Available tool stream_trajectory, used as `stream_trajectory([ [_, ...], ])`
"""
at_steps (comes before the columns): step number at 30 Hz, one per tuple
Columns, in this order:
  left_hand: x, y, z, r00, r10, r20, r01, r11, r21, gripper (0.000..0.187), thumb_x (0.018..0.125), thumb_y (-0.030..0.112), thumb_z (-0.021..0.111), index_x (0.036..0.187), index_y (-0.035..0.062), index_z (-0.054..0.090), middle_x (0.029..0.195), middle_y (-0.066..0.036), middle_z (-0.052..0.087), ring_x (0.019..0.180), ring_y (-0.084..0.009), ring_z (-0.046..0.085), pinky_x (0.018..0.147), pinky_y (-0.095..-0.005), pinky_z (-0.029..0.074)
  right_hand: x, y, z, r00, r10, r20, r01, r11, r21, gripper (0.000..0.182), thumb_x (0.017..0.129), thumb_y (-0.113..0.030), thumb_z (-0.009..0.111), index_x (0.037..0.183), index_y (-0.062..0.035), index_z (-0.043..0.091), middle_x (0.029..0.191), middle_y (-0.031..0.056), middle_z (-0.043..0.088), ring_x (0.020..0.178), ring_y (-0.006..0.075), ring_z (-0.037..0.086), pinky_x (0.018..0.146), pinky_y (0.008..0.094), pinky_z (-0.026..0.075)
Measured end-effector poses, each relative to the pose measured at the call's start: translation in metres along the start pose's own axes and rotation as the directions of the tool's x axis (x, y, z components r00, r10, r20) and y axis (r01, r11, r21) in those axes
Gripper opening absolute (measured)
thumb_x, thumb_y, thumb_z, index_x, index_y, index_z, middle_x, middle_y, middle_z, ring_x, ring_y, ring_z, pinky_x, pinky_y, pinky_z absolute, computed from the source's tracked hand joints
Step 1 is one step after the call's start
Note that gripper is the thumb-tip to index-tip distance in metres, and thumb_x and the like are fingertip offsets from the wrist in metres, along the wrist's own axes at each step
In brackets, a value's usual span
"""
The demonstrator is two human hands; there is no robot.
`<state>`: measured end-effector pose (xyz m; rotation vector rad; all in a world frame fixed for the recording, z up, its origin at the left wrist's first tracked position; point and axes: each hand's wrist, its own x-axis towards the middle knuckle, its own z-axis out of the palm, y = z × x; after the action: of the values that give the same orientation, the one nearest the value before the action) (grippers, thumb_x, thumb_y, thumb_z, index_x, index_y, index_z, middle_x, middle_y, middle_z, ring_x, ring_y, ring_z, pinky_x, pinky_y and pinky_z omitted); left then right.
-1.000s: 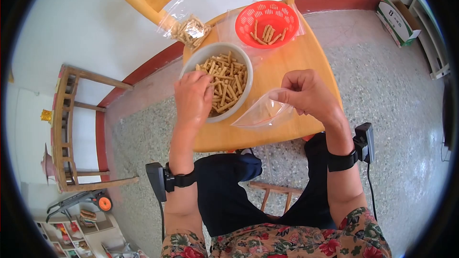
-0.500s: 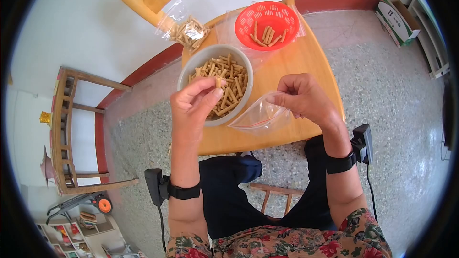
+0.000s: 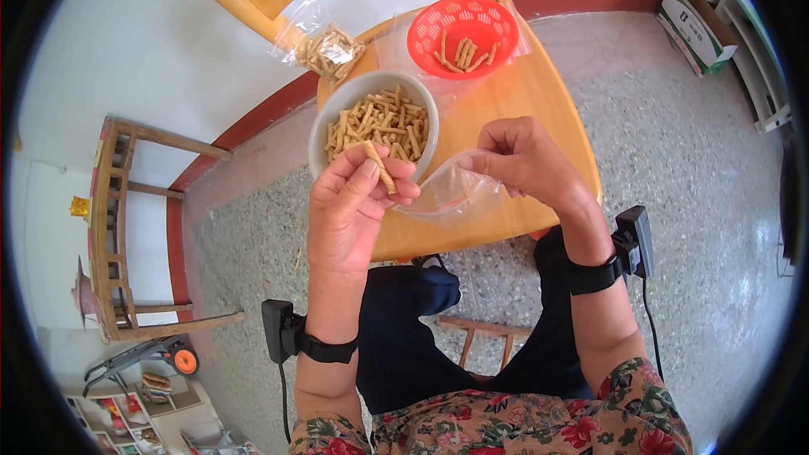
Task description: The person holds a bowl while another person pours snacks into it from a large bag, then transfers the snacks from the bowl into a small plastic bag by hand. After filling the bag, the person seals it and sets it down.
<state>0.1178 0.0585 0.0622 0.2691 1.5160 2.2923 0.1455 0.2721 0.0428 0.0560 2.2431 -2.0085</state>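
Thumb and fingers of my left hand pinch one brown snack stick over the near rim of the grey bowl. Many more such sticks lie in that bowl. My right hand grips the upper edge of a clear zip bag, which hangs over the chair seat's front edge, its red zip line showing. Behind stands a red perforated basket holding several sticks. A clear bag filled with sticks rests at the seat's back left.
The wooden chair seat bears these things, with its backrest behind. Flat clear plastic lies under the red basket. A wooden frame stands at the left, a cardboard box at the far right. Black devices are strapped to both wrists.
My left hand has come back from over the bowl toward the front edge, and the stick in it now shows at full length. My right hand still holds the bag.
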Motion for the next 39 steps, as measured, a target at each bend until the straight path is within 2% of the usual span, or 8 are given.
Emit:
stream_trajectory([
  [8, -0.005, -0.002, 0.02, 0.998, 0.052, -0.021, -0.05, 0.992, 0.113, 0.015, 0.086, 0.01, 0.052, 0.097, -0.0003, 0.053, 0.087, -0.016, 0.062, 0.071, -0.0209, 0.062, 0.069, -0.0304, 0.049, 0.0, 0.001, -0.002, 1.0, -0.015, -0.015, 0.015, 1.0, -0.015, 0.031, 0.074, -0.021, 0.068, 0.058, -0.0022, 0.05, 0.051, -0.0003, 0.044, 0.043, 0.0066, 0.044, 0.038, 0.0219, 0.037],
  [11, -0.009, -0.008, 0.036, 0.97, 0.243, 0.009, -0.225, 0.883, 0.413, 0.013, 0.085, 0.007, 0.053, 0.095, -0.0013, 0.054, 0.088, -0.014, 0.062, 0.076, -0.0198, 0.062, 0.074, -0.0286, 0.048, 0.0, 0.004, -0.002, 1.0, -0.026, -0.014, 0.026, 1.0, 0.002, 0.031, 0.075, -0.022, 0.068, 0.058, -0.0021, 0.05, 0.051, -0.0001, 0.045, 0.042, 0.0067, 0.044, 0.037, 0.0217, 0.037],
  [16, -0.002, -0.02, 0.037, 0.817, 0.489, 0.304, -0.515, 0.383, 0.767, 0.014, 0.077, 0.004, 0.06, 0.089, -0.0015, 0.057, 0.103, -0.012, 0.058, 0.098, -0.0241, 0.054, 0.087, -0.033, 0.04, 0.002, 0.008, -0.002, 0.999, -0.045, -0.005, 0.045, 0.999, 0.03, 0.033, 0.076, -0.025, 0.067, 0.059, -0.0019, 0.051, 0.051, 0.0002, 0.046, 0.043, 0.0064, 0.045, 0.037, 0.0217, 0.037],
  [20, 0.006, -0.028, 0.036, 0.841, 0.397, 0.368, -0.481, 0.236, 0.845, 0.015, 0.075, 0.006, 0.063, 0.088, 0.0005, 0.058, 0.104, -0.013, 0.057, 0.099, -0.0267, 0.053, 0.087, -0.0358, 0.038, 0.004, 0.01, 0.0, 0.998, -0.059, 0.002, 0.059, 0.997, 0.044, 0.033, 0.077, -0.025, 0.067, 0.058, -0.0021, 0.051, 0.051, 0.0002, 0.047, 0.043, 0.006, 0.045, 0.037, 0.0214, 0.037],
  [27, -0.003, -0.013, 0.027, 0.887, 0.367, 0.28, -0.418, 0.383, 0.824, 0.016, 0.071, 0.006, 0.066, 0.086, 0.0022, 0.059, 0.102, -0.012, 0.056, 0.095, -0.0276, 0.054, 0.086, -0.0346, 0.038, 0.004, 0.009, -0.005, 0.998, -0.06, -0.029, 0.062, 0.996, 0.07, 0.034, 0.078, -0.026, 0.066, 0.058, -0.0028, 0.05, 0.05, -0.0012, 0.044, 0.042, 0.0053, 0.043, 0.036, 0.0206, 0.036],
  [29, -0.008, -0.01, 0.024, 0.896, 0.312, 0.315, -0.376, 0.161, 0.913, 0.017, 0.07, 0.006, 0.067, 0.084, 0.002, 0.058, 0.096, -0.011, 0.058, 0.091, -0.0248, 0.055, 0.082, -0.0341, 0.04, 0.003, 0.009, -0.005, 0.998, -0.058, -0.036, 0.061, 0.995, 0.073, 0.034, 0.078, -0.026, 0.066, 0.058, -0.0029, 0.05, 0.049, -0.0015, 0.043, 0.041, 0.0052, 0.043, 0.036, 0.0206, 0.035],
  [33, -0.012, -0.01, 0.014, 0.892, 0.305, 0.335, -0.388, 0.134, 0.912, 0.017, 0.068, 0.0, 0.066, 0.083, 0.0012, 0.057, 0.088, -0.011, 0.059, 0.082, -0.0229, 0.057, 0.073, -0.032, 0.044, -0.006, -0.004, -0.011, 0.995, -0.083, -0.058, 0.089, 0.991, 0.105, 0.033, 0.078, -0.026, 0.065, 0.058, -0.0045, 0.05, 0.048, -0.0021, 0.043, 0.04, 0.0038, 0.041, 0.035, 0.0194, 0.032],
  [39, -0.013, 0.004, 0.045, 0.834, 0.482, 0.27, -0.476, 0.379, 0.793, 0.017, 0.069, -0.01, 0.059, 0.083, 0.0006, 0.057, 0.087, -0.011, 0.058, 0.074, -0.0134, 0.055, 0.065, -0.0222, 0.043, -0.019, -0.019, -0.025, 0.989, -0.086, -0.124, 0.106, 0.981, 0.163, 0.026, 0.079, -0.021, 0.064, 0.06, -0.0069, 0.051, 0.048, -0.0039, 0.045, 0.037, 0.0017, 0.039, 0.034, 0.0163, 0.027],
])
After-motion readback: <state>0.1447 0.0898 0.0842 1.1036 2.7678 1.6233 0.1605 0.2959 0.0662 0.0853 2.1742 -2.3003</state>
